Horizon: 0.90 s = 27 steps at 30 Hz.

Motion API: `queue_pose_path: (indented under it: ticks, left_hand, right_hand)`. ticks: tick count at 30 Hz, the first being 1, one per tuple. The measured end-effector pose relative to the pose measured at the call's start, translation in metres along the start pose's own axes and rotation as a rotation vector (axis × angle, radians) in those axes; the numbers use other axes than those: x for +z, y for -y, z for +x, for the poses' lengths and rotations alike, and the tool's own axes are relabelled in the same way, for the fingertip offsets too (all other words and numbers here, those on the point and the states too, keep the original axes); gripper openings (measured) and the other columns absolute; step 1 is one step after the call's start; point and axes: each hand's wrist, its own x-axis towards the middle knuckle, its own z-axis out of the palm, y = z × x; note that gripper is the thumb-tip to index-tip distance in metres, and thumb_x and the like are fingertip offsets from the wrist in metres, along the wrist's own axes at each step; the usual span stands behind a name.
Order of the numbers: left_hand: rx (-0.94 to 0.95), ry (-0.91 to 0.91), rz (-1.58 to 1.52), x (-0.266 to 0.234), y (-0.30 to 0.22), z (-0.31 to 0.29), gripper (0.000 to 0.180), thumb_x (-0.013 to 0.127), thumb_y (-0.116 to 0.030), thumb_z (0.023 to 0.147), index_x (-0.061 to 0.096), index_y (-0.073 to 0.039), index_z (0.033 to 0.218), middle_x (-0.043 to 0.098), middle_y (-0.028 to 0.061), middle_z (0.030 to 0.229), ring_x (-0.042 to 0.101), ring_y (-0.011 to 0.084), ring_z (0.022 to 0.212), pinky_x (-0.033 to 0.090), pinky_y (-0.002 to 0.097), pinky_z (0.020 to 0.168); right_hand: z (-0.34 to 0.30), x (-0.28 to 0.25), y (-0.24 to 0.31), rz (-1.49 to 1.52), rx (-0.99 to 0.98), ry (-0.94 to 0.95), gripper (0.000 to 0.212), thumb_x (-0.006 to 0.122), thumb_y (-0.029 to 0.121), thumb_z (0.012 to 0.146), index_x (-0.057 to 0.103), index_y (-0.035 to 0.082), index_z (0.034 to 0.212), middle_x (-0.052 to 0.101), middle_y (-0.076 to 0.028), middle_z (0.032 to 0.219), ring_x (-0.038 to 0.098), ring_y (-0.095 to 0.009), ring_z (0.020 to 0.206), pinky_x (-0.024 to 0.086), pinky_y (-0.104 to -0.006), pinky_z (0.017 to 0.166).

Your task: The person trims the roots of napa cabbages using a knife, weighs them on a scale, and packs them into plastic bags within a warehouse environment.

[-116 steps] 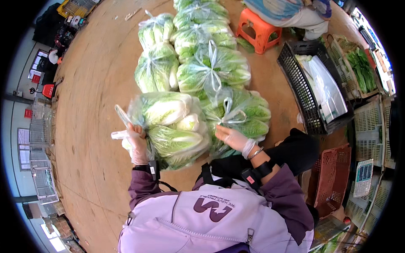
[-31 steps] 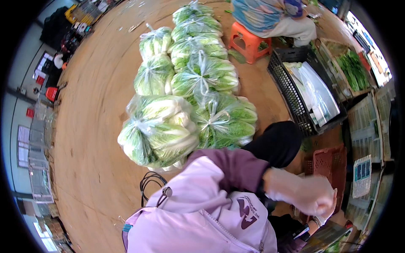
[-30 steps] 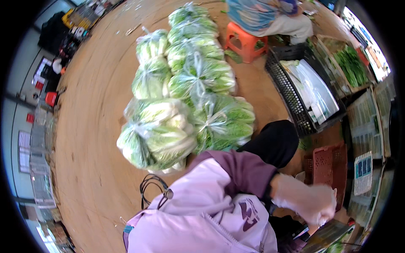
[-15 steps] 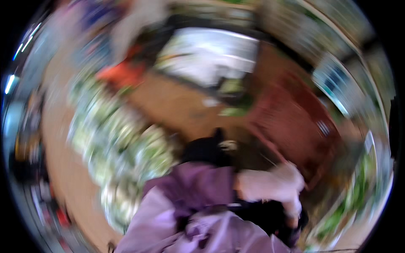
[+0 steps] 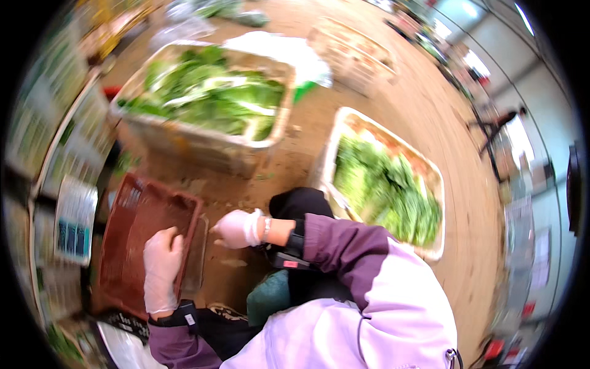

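Note:
My left hand (image 5: pixel 161 268), in a thin white glove, rests on the near rim of a reddish-brown plastic crate (image 5: pixel 136 229) that sits low at my left; its fingers curl over the rim. My right hand (image 5: pixel 238 228), also gloved, hovers just right of the crate's corner with fingers loosely bent and nothing visible in it. A clear plastic tray edge (image 5: pixel 196 258) lies between the two hands, against the crate's side.
Two pale crates of leafy greens stand on the brown floor, one ahead (image 5: pixel 209 101) and one to the right (image 5: pixel 387 181). White plastic sheeting (image 5: pixel 289 52) lies beyond. Shelving with printed cards (image 5: pixel 74 218) runs along the left. My dark knee (image 5: pixel 301 203) is between the crates.
I have turned away from the bagged cabbages toward the crates of greens. My left hand now rests on the red-brown crate, and my right hand has come across beside it.

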Motion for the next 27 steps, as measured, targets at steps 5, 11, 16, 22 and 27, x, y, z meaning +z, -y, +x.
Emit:
queue_pose_path:
  ticks: [5,11,16,22,27]
  left_hand:
    - [0.033,-0.028,0.027,0.008,-0.062,-0.007,0.022,0.060,-0.013,0.080,0.063,-0.003,0.099,0.064,0.0153,0.096,0.059,0.0334,0.091,0.046,0.0413,0.081]
    - [-0.154,-0.198,-0.114,-0.001,-0.074,-0.046,0.012,0.060,-0.009,0.080,0.060,0.000,0.073,0.059,0.0150,0.070,0.058,0.0310,0.066,0.046,0.0375,0.061]
    - [-0.384,-0.540,-0.174,-0.045,-0.083,-0.123,0.029,0.063,-0.017,0.084,0.055,0.001,0.063,0.055,0.0099,0.059,0.051,0.0187,0.054,0.040,0.0319,0.052]
    - [-0.803,-1.139,-0.420,-0.071,-0.020,-0.308,0.033,0.055,-0.024,0.090,0.058,-0.001,0.066,0.057,0.0026,0.060,0.051,0.0095,0.057,0.042,0.0247,0.057]
    - [-1.320,-0.910,-0.238,0.027,0.046,-0.440,0.021,0.059,-0.012,0.082,0.061,-0.001,0.099,0.064,0.0060,0.088,0.060,0.0105,0.079,0.047,0.0239,0.067]
  right_hand:
    - [-0.046,0.013,0.007,0.173,-0.034,-0.302,0.027,0.053,0.027,0.083,0.064,0.009,0.099,0.064,-0.016,0.081,0.062,-0.035,0.077,0.050,-0.0427,0.070]
    - [-0.048,0.034,0.023,0.152,-0.154,-0.279,0.027,0.050,0.031,0.085,0.062,0.008,0.075,0.064,-0.015,0.071,0.062,-0.036,0.069,0.049,-0.0438,0.064]
    - [-0.065,0.017,0.028,0.125,-0.059,-0.073,0.028,0.047,0.031,0.090,0.067,0.012,0.088,0.066,-0.012,0.084,0.064,-0.029,0.078,0.050,-0.0370,0.067]
    - [-0.059,0.036,0.045,0.266,-0.224,-0.475,0.034,0.061,0.026,0.084,0.053,0.003,0.061,0.054,-0.022,0.061,0.054,-0.041,0.059,0.040,-0.0452,0.048]
    - [-0.053,0.055,0.036,0.177,-0.200,-0.316,0.027,0.062,0.019,0.083,0.053,0.003,0.064,0.052,-0.021,0.059,0.050,-0.041,0.055,0.040,-0.0417,0.046]
